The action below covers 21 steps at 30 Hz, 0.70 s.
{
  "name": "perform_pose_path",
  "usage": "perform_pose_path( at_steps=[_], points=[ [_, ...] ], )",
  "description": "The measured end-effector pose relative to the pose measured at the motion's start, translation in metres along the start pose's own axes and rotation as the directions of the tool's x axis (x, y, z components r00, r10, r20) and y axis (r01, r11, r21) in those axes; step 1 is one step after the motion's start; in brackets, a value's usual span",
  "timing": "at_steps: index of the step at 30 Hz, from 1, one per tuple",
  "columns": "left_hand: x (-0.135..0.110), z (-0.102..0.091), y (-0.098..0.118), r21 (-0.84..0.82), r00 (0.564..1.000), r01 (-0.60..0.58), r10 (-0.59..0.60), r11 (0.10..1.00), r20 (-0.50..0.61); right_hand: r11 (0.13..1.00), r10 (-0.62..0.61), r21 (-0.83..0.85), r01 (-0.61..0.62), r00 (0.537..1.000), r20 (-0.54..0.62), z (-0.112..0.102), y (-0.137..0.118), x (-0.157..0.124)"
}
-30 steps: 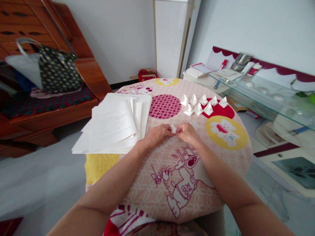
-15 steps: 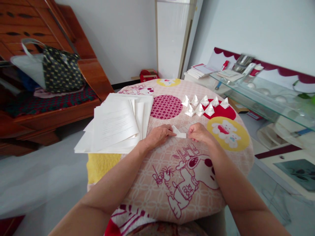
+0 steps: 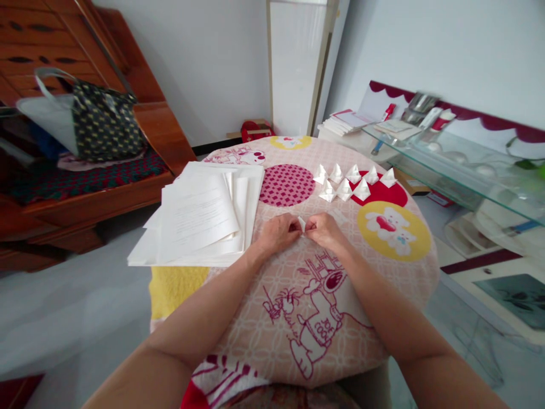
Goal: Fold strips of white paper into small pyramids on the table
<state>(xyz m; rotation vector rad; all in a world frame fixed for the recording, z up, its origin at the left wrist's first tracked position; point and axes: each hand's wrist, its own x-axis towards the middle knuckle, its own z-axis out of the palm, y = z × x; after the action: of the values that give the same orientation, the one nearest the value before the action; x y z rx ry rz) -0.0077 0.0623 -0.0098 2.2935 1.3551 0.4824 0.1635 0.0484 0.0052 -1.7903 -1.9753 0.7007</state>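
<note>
Between my two hands a small folded piece of white paper (image 3: 302,224) shows only as a sliver; fingers cover the rest. My left hand (image 3: 281,232) is closed on its left side, fingers curled in. From the right, my right hand (image 3: 322,228) pinches the same piece, its fingertips almost meeting those of the left. Beyond the hands, several folded white paper boats (image 3: 344,190) stand in two rows on the table's far right. A stack of white paper sheets (image 3: 196,216), the top one printed, lies to the left of my left hand.
A patterned cloth covers the round table (image 3: 272,335). Right of it stands a glass shelf (image 3: 460,170) with cups, papers and metal containers. On the left is a wooden bench (image 3: 157,130) holding a dark patterned bag (image 3: 106,122).
My right hand has moved left, from beside the paper onto it. The paper's right-hand strip, visible before, is now hidden by my fingers. My left hand has stayed nearly in place.
</note>
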Motion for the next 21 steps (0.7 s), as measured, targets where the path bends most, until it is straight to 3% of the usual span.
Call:
perform_pose_path(
  at_steps=[6, 14, 21],
  points=[
    [0.004, 0.006, 0.009, -0.002, 0.997, 0.063, -0.063, 0.998, -0.037, 1.000, -0.002, 0.001, 0.002, 1.000, -0.014, 0.000, 0.001, -0.002],
    [0.006, 0.004, -0.018, -0.157, 0.995, -0.009, -0.007, 0.987, -0.100, 0.998, 0.006, 0.060, -0.005, 1.000, -0.023, 0.001, 0.002, -0.003],
    [0.001, -0.005, -0.031, -0.237, 0.995, 0.012, -0.036, 0.971, -0.094, 0.998, 0.008, 0.061, -0.007, 1.000, -0.023, 0.001, 0.001, -0.004]
  ],
)
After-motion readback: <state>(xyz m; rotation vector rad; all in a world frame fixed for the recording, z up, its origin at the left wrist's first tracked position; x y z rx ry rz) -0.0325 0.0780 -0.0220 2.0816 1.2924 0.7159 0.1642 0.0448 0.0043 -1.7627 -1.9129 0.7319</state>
